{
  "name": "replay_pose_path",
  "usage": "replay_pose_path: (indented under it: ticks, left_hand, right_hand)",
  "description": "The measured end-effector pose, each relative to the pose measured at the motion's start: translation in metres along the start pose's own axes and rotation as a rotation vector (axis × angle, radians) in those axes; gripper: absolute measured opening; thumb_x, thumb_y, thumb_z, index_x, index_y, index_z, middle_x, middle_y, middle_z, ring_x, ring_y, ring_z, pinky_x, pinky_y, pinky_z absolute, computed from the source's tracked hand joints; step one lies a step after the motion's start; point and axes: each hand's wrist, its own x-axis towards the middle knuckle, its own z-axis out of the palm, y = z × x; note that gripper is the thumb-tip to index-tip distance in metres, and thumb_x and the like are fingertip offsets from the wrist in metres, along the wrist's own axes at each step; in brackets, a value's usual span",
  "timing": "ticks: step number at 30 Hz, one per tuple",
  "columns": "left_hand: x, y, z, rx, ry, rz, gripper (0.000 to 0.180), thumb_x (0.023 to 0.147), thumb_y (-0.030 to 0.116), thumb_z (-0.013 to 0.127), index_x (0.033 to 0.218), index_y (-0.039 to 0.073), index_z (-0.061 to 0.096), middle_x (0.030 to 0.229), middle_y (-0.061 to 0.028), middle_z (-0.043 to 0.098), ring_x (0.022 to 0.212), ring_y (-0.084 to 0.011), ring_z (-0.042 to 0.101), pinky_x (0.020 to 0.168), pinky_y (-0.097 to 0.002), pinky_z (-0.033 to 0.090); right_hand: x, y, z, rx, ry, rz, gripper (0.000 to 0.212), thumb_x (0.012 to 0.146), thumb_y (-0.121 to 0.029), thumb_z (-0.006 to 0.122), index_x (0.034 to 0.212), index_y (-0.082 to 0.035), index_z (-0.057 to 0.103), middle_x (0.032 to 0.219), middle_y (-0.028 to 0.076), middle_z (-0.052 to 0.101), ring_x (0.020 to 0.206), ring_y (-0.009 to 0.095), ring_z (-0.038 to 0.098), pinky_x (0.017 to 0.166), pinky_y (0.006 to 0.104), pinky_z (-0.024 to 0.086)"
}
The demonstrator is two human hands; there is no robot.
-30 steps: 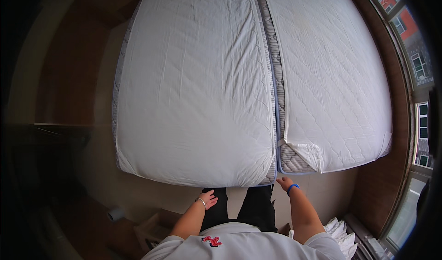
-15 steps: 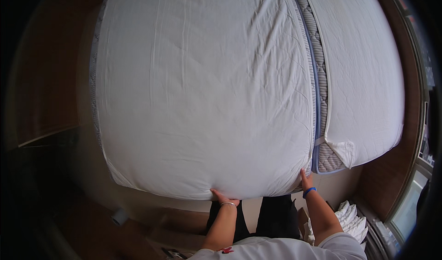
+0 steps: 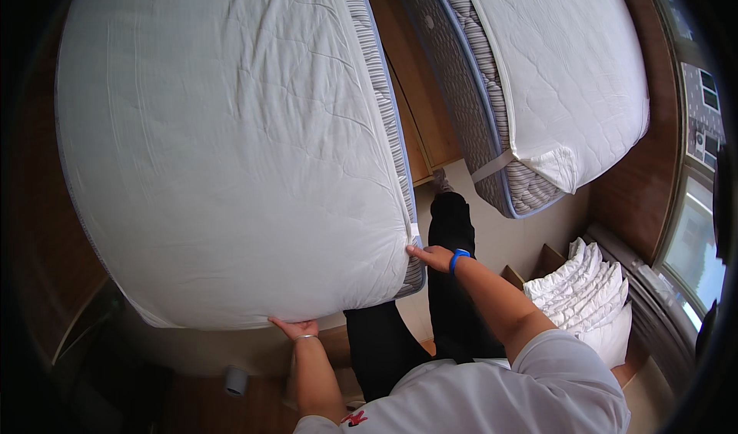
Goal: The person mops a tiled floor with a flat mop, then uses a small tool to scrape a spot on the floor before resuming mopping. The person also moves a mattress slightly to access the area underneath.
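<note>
A large mattress (image 3: 231, 165) under a white, wrinkled cover fills the left and middle of the head view. My left hand (image 3: 296, 329) grips its near edge, thumb on the cover and fingers tucked beneath, mostly hidden. At the near right corner, my right hand (image 3: 432, 258) is closed on the mattress side, beside a white elastic strap (image 3: 413, 232). Grey striped siding with blue piping shows along that side. A second mattress (image 3: 569, 73) lies to the right, its white cover folded back at the near corner and a strap (image 3: 493, 166) across its side.
Between the mattresses is a gap with a wooden bed base (image 3: 419, 88) and my leg. White folded bedding (image 3: 580, 292) is piled at right, near a window (image 3: 696, 242). A grey cylindrical object (image 3: 235, 381) is at lower left.
The mattress in my hands has shifted left, away from the second one. A wide gap has opened, exposing the wooden base and floor. My view has also turned.
</note>
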Motion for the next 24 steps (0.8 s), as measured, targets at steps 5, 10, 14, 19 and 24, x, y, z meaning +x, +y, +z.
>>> replay_pose_path:
  ticks: [5, 10, 14, 19, 24]
  left_hand:
    - [-0.021, -0.086, 0.008, -0.125, -0.013, -0.117, 0.095, 0.065, 0.083, 0.037, 0.131, 0.014, 0.038, 0.133, -0.0040, 0.039, 0.122, -0.0245, 0.035, 0.102, -0.0448, 0.027]
    - [-0.058, -0.176, 0.040, -0.224, -0.279, -0.238, 0.091, 0.064, 0.082, 0.037, 0.130, 0.019, 0.040, 0.136, -0.0030, 0.037, 0.126, -0.0260, 0.032, 0.102, -0.0462, 0.028]
    - [-0.053, -0.213, 0.024, -0.313, -0.322, -0.547, 0.068, 0.079, 0.062, 0.042, 0.126, 0.013, 0.045, 0.131, -0.0061, 0.044, 0.122, -0.0280, 0.039, 0.100, -0.0484, 0.032]
    - [-0.015, -0.228, 0.012, -0.391, -0.398, -0.757, 0.060, 0.084, 0.054, 0.040, 0.126, 0.011, 0.043, 0.128, -0.0086, 0.046, 0.119, -0.0287, 0.042, 0.098, -0.0504, 0.033]
    - [0.028, -0.229, 0.028, -0.472, -0.433, -0.779, 0.061, 0.084, 0.055, 0.039, 0.128, 0.012, 0.041, 0.129, -0.0087, 0.045, 0.118, -0.0287, 0.042, 0.097, -0.0509, 0.034]
  right_hand:
    - [0.050, 0.012, -0.071, 1.081, 0.175, 0.065, 0.088, 0.079, -0.069, 0.039, 0.130, 0.003, 0.034, 0.124, 0.017, 0.044, 0.114, 0.029, 0.044, 0.097, 0.0413, 0.034]
    - [0.142, 0.037, -0.104, 1.280, 0.287, 0.039, 0.079, 0.080, -0.053, 0.056, 0.138, -0.011, 0.023, 0.137, 0.017, 0.029, 0.125, 0.031, 0.033, 0.103, 0.0423, 0.026]
    - [0.199, 0.050, -0.114, 1.474, 0.262, -0.140, 0.074, 0.083, -0.046, 0.056, 0.140, -0.014, 0.020, 0.141, 0.011, 0.027, 0.128, 0.032, 0.027, 0.105, 0.0418, 0.023]
    - [0.221, 0.052, -0.094, 1.514, 0.193, -0.299, 0.072, 0.083, -0.049, 0.055, 0.136, -0.011, 0.025, 0.137, 0.012, 0.031, 0.124, 0.033, 0.031, 0.103, 0.0430, 0.027]
    - [0.202, 0.053, -0.067, 1.437, 0.376, -0.271, 0.070, 0.083, -0.049, 0.053, 0.134, -0.009, 0.027, 0.135, 0.012, 0.032, 0.123, 0.033, 0.033, 0.101, 0.0436, 0.028]
